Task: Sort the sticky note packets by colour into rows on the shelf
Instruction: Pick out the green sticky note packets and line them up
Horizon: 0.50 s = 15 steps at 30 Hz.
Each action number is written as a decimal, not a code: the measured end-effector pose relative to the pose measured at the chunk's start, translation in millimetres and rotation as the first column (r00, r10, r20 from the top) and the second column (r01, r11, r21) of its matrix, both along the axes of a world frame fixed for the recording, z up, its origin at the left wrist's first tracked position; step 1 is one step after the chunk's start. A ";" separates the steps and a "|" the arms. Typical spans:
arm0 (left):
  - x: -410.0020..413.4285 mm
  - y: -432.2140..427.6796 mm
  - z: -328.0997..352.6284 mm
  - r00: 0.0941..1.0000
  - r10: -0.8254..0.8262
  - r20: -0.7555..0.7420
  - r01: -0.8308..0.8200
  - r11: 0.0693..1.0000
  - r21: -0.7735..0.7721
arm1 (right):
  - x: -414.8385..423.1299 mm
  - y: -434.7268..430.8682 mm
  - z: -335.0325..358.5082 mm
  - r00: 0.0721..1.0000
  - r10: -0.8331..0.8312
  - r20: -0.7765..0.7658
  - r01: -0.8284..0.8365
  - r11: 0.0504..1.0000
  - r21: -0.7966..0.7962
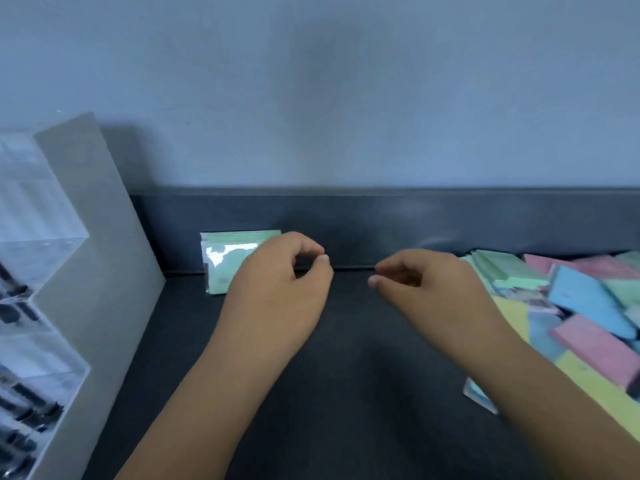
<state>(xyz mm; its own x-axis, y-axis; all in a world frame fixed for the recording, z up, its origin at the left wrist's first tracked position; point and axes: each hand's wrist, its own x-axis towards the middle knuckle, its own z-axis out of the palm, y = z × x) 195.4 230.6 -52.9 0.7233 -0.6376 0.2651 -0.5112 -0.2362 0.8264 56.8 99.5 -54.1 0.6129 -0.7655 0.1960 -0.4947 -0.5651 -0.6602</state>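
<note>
A green sticky note packet (228, 261) in shiny wrap stands upright against the shelf's dark back lip at the left. My left hand (277, 282) hovers just in front and to the right of it, fingers loosely curled, holding nothing. My right hand (426, 285) hangs over the dark shelf (346, 375) nearby, fingers also loosely curled and empty. At the right lies a jumbled heap of packets (571, 306) in green, pink, blue and yellow.
A grey divider panel (100, 271) bounds the shelf on the left, with a clear acrylic organiser (31, 289) of dark items beyond it. A blue-grey wall rises behind the back lip (381, 220).
</note>
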 end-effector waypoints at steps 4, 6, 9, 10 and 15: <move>-28.6 -19.2 0.9 0.991 -0.132 0.038 0.125 0.980 0.154 | -64.0 -13.6 9.0 0.990 -0.004 0.144 -0.006 0.997 0.072; -42.0 -26.4 0.5 0.986 -0.164 0.033 0.153 0.966 0.209 | -93.5 -17.9 11.5 0.989 -0.040 0.144 0.039 0.999 0.009; -65.9 -38.8 -1.5 0.979 -0.203 0.019 0.192 0.949 0.250 | -134.0 -25.4 15.3 0.980 -0.137 0.142 0.152 0.983 -0.100; -74.7 -43.8 -2.5 0.977 -0.212 0.017 0.201 0.947 0.252 | -145.9 -29.1 16.0 0.974 -0.164 0.155 0.182 0.978 -0.105; -120.8 -72.9 -7.6 0.969 -0.248 0.017 0.237 0.942 0.237 | -199.5 -55.5 11.1 0.962 -0.222 0.161 0.236 0.969 -0.076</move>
